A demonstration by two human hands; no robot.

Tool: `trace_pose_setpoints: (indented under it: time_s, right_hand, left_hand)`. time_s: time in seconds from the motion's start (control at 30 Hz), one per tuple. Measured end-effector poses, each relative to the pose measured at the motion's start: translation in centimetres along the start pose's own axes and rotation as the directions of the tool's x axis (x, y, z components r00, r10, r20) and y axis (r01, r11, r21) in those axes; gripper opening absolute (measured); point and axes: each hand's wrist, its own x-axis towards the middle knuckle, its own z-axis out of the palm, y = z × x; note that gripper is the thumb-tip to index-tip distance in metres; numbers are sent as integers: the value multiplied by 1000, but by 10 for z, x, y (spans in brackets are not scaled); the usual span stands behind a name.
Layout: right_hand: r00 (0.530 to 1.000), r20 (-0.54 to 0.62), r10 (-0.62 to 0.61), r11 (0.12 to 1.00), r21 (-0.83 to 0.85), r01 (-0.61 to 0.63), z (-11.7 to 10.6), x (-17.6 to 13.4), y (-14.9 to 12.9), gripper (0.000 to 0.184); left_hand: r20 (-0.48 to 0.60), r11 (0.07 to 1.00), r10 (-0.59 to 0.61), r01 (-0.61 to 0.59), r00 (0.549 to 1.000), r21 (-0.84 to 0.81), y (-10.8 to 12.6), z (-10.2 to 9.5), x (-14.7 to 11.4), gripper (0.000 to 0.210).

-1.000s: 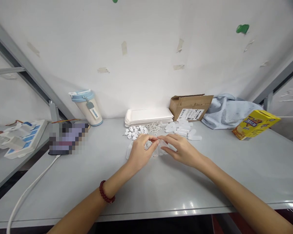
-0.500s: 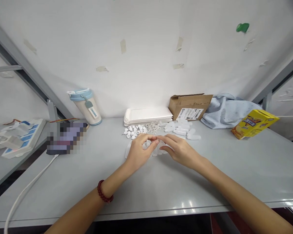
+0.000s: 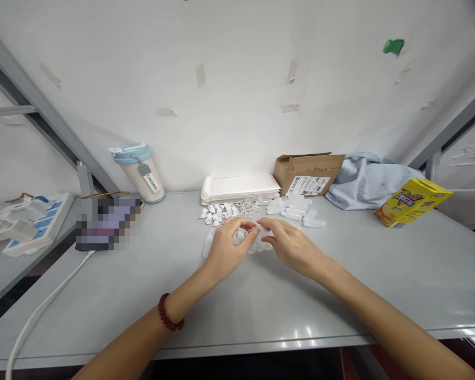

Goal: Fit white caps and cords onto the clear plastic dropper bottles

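Note:
Over the middle of the table, my left hand (image 3: 228, 248) has its thumb and fingers curled in around a small translucent plastic piece (image 3: 263, 231). My right hand (image 3: 293, 245) meets it from the other side, its fingertips closed around the same piece. The fingers hide much of it. Under and beside the hands lie more clear plastic pieces (image 3: 209, 244). Just beyond are small white caps (image 3: 217, 212), a heap of white cord loops (image 3: 250, 207) and several frosted, rounded plastic sleeves (image 3: 295, 212).
Behind stand a stack of white trays (image 3: 241, 184) and a cardboard box (image 3: 311, 174). To the right are a blue cloth (image 3: 370, 179) and a yellow carton (image 3: 411, 203). A tumbler (image 3: 140, 174), a blurred phone (image 3: 108, 224) with white cable and a power strip (image 3: 43, 227) are left.
My right fingertips have drawn slightly away from the left ones, and the translucent piece between them shows more. My left hand has hardly moved.

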Motion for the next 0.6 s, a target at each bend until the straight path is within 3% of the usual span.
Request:
trace_pose_setpoints:
  time_s: [0.4,0.6]
  right_hand:
    - [980,19,-198,961,-194,198,-5,4,-9,38]
    - [988,-41,-146,987,-71,142,0,3,-4,30]
  left_hand:
    - [64,997,-26,21,998,68,4,-1,1,10]
    - [54,997,-70,69,996,23,5,-3,3,11]
